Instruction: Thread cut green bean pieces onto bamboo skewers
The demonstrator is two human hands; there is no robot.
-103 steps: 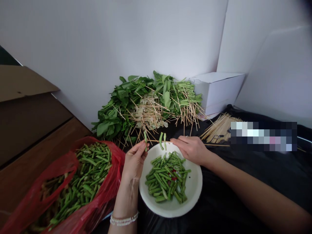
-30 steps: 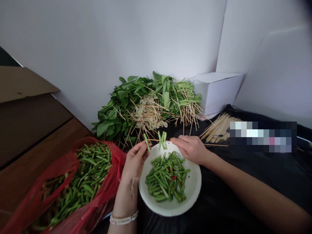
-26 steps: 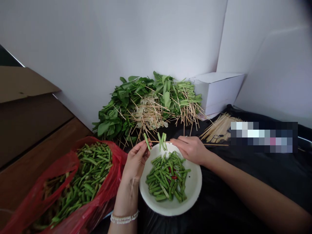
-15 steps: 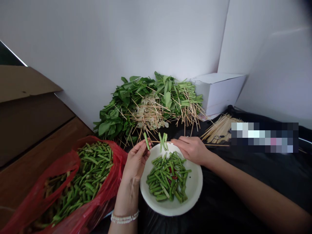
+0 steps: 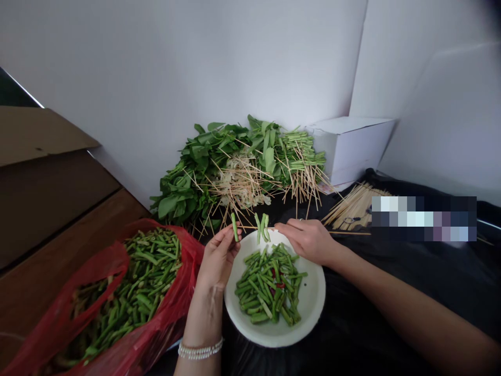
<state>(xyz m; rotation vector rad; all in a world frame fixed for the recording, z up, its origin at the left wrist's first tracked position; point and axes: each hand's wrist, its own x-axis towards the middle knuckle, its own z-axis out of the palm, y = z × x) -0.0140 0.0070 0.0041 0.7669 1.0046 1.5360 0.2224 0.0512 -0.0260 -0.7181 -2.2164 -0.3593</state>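
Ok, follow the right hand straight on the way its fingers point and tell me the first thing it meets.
Just past the fingertips of the right hand, the green bean pieces on the wooden skewer come first, though depth is hard to judge from this view.

You can see a thin, shiny red plastic bag (image 5: 188, 261), a smooth white plate (image 5: 311, 297), rough wooden sticks (image 5: 352, 209), and dull brown cardboard (image 5: 39, 136).
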